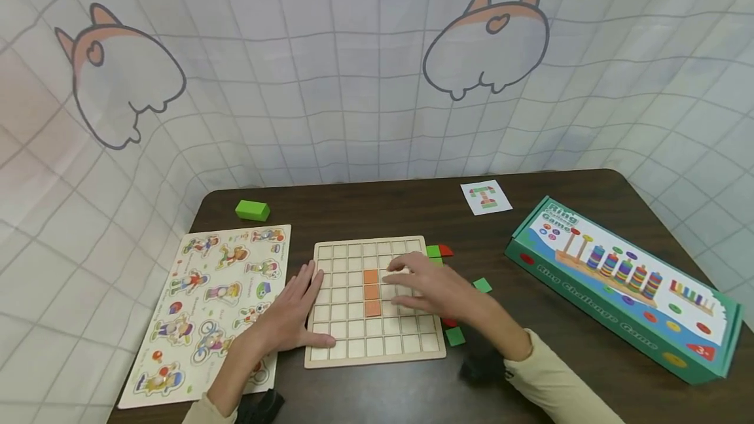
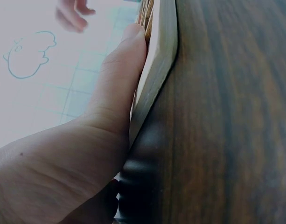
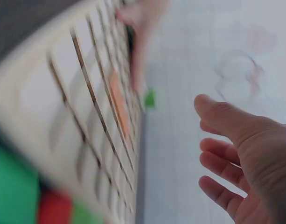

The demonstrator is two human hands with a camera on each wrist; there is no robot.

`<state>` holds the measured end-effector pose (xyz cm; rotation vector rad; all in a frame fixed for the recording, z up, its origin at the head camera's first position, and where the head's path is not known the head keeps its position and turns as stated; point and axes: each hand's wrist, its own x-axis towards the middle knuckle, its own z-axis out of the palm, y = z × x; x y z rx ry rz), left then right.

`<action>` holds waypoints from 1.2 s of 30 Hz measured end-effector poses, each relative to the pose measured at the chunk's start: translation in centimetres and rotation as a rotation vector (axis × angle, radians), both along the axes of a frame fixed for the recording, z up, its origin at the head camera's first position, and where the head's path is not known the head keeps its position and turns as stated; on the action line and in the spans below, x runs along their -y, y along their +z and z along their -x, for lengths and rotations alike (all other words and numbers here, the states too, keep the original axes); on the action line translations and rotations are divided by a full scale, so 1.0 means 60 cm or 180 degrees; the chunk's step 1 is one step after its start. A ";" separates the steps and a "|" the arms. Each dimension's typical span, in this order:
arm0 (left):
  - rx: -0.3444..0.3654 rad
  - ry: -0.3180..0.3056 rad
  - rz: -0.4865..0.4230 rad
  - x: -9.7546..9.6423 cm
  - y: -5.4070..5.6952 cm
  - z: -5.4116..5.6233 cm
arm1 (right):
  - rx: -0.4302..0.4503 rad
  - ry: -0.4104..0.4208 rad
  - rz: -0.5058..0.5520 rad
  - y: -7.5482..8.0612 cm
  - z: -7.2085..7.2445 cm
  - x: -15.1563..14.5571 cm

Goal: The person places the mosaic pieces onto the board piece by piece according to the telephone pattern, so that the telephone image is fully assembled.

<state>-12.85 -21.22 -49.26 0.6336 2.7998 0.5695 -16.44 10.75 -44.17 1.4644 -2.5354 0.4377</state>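
A wooden grid board [image 1: 374, 362] lies on the dark table, with three orange square tiles [image 1: 372, 292] in one column near its middle. My left hand [image 1: 285, 319] rests along the board's left side; in the left wrist view its thumb [image 2: 129, 51] lies on the rim. Above the right half of the grid is my right hand [image 1: 421, 280], fingers loosely bent. The right wrist view shows that hand [image 3: 250, 158] holding nothing, apart from the board [image 3: 31, 88]. Green tiles [image 1: 455, 336] and red pieces [image 1: 446, 250] lie by the board's right edge, partly hidden by the right hand and forearm.
A picture puzzle board [image 1: 203, 306] lies left of the grid, with a green block [image 1: 252, 210] behind it. At the back right is a pattern card [image 1: 485, 197]; a green ring game box [image 1: 624, 286] lies on the right. One green tile [image 1: 482, 285] sits between box and board.
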 end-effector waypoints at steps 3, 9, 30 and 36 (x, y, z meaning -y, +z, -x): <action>-0.0007 0.0005 0.0009 -0.002 0.001 0.001 | 0.0044 -0.0263 0.0266 0.008 0.010 -0.058; 0.0005 0.0016 -0.0009 -0.001 0.003 0.001 | 0.0147 -0.0442 0.0392 -0.007 0.027 -0.143; 0.0007 0.0011 -0.0015 -0.003 0.003 0.000 | 0.0462 -0.0541 0.0295 -0.025 0.050 -0.161; -0.0018 -0.0001 0.0011 -0.002 0.003 0.000 | 0.0917 -0.0979 0.0103 -0.037 0.088 -0.147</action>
